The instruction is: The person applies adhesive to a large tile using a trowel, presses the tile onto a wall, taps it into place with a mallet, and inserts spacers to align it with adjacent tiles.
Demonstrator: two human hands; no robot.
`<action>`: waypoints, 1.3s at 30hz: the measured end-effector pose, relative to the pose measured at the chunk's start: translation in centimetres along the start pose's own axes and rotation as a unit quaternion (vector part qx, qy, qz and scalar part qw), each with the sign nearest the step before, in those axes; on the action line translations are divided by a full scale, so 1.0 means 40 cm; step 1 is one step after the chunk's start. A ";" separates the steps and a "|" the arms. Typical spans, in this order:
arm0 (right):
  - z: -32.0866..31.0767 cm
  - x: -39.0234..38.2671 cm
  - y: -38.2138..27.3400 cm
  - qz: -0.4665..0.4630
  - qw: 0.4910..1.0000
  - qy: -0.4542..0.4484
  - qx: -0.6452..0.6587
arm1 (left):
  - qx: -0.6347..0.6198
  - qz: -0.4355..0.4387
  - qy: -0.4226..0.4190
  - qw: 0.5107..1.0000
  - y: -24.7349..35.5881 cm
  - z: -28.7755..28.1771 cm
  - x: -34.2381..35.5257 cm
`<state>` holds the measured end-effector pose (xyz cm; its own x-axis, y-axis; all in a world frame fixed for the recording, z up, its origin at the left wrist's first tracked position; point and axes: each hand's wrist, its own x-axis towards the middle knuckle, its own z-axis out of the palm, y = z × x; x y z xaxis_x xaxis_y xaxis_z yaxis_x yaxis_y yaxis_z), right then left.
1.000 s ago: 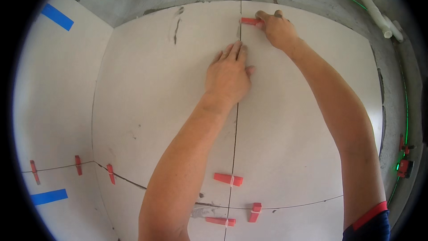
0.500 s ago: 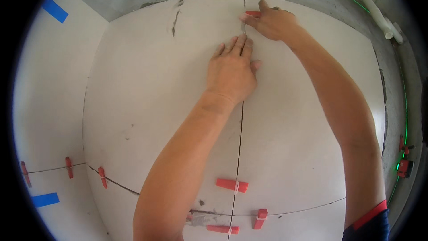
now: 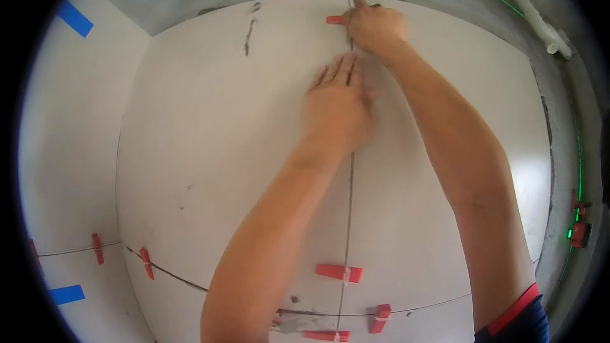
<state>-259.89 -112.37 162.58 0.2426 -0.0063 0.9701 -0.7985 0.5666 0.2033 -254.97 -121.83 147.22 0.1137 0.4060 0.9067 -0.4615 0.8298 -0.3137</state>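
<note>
My left hand [image 3: 337,105] lies flat over the vertical joint [image 3: 350,203] between two large pale wall tiles, its fingers stretched upward and slightly blurred. Above it, close to the tiles' top edge, my right hand [image 3: 376,28] is closed on a red tile leveling wedge [image 3: 334,20]. The wedge's narrower part pokes out to the left of the joint, while its other end is hidden behind my fingers. Lower on the same joint, another red wedge [image 3: 330,272] sits crosswise through a whitish clip [image 3: 347,274], touched by neither hand.
More red wedges [image 3: 380,319] sit along the lower joints. Blue tape [image 3: 75,18] sticks to the left wall's tiles. At the right, a white pipe [image 3: 532,19] stands out before bare concrete, and a red device [image 3: 579,235] glows green beside a green laser line [image 3: 579,146].
My right hand has moved left, and the red wedge now reaches past the joint's left side. My left hand has shifted slightly right and down relative to the view.
</note>
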 end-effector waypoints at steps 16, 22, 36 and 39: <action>-0.028 -0.011 -0.033 0.058 0.995 -0.059 -0.055 | 0.005 0.041 -0.032 0.999 -0.017 -0.025 -0.009; -0.017 -0.014 0.003 0.031 0.997 -0.004 -0.066 | -0.057 0.049 0.003 0.997 -0.003 -0.010 0.002; -0.058 -0.157 0.052 0.060 0.989 -0.034 0.131 | 0.032 -0.031 -0.162 0.986 0.059 -0.119 -0.154; -0.014 -0.125 0.052 0.135 0.981 0.037 0.134 | 0.011 -0.047 -0.236 0.971 0.112 -0.190 -0.204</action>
<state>-262.44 -110.69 158.08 0.0338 0.1790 0.9833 -0.9529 0.3025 -0.0223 -251.26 -118.53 136.27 -0.2568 0.1040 0.9609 -0.4874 0.8446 -0.2217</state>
